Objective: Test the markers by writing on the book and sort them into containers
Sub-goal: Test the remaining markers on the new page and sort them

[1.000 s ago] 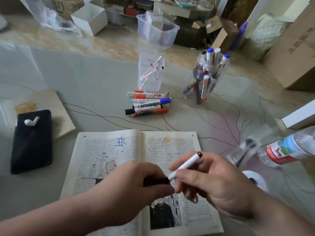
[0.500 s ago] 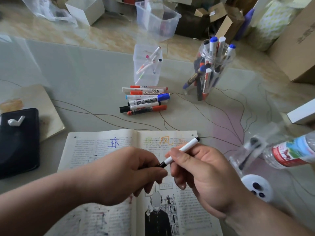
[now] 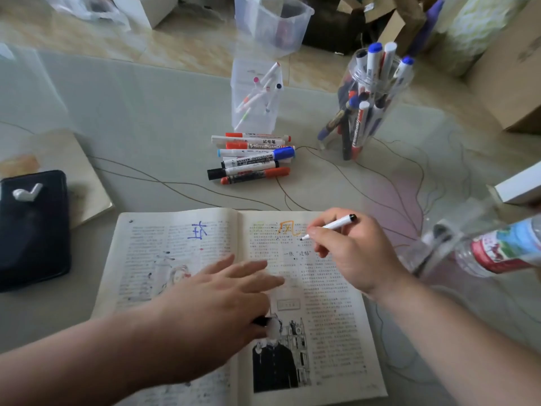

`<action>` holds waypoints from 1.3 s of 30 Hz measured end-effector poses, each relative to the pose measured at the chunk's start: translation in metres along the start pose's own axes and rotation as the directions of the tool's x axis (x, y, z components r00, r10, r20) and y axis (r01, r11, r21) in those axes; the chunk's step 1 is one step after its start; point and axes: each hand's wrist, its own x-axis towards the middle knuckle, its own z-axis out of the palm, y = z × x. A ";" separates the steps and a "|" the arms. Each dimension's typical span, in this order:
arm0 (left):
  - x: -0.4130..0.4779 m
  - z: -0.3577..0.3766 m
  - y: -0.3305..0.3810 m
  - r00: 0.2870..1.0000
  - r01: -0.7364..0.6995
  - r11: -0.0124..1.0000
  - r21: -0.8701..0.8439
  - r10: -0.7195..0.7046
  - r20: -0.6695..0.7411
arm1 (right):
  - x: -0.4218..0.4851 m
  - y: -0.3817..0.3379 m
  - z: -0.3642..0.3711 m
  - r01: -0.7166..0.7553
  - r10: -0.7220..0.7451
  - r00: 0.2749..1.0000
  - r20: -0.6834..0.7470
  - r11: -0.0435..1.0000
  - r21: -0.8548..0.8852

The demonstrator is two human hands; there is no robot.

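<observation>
The book (image 3: 140, 259) lies open at the near middle of the desk (image 3: 146, 112), with a blue handwritten "在" at the top of its left page and an orange "风" at the top of its right page. Below that a printed line begins "一张"; the smaller print is too fine to read. Beyond the book a pile (image 3: 251, 158) of loose markers lies side by side. One with a blue cap reads "WHITEBOARD MARKER", a red one "WHITEBOARD", and a white one "记号笔". Just behind the pile stands a square clear cup (image 3: 254, 98) with a few thin pens. To its right is a round jar (image 3: 371, 104) full of markers, close to the desk's far edge. A bare strip of desk separates book and pile, and a wide bare stretch lies left of the cup. A clear bottle (image 3: 503, 250) with a red label lies on its side near the book's right edge. A dark phone (image 3: 32, 230) lies well to the left. The hands are apart. The left hand (image 3: 222, 297) lies flat with straight fingers across the book's gutter, and a small black piece (image 3: 260, 321) shows at its edge. The right hand (image 3: 351, 253) pinches a white marker (image 3: 330, 227), whose tip meets the page just right of "风".
</observation>
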 end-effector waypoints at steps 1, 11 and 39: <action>0.001 0.000 0.001 0.996 0.026 0.999 0.033 -0.029 0.080 | 0.001 0.003 0.001 0.003 -0.003 1.000 0.003 0.999 -0.042; 0.005 -0.004 -0.001 0.956 0.050 0.995 0.083 -0.072 0.285 | 0.006 0.015 0.007 0.090 -0.072 0.991 0.112 0.983 -0.163; 0.002 -0.013 -0.001 0.960 0.077 0.997 0.031 -0.082 0.268 | 0.006 0.020 0.015 0.101 -0.069 0.990 0.127 0.961 -0.259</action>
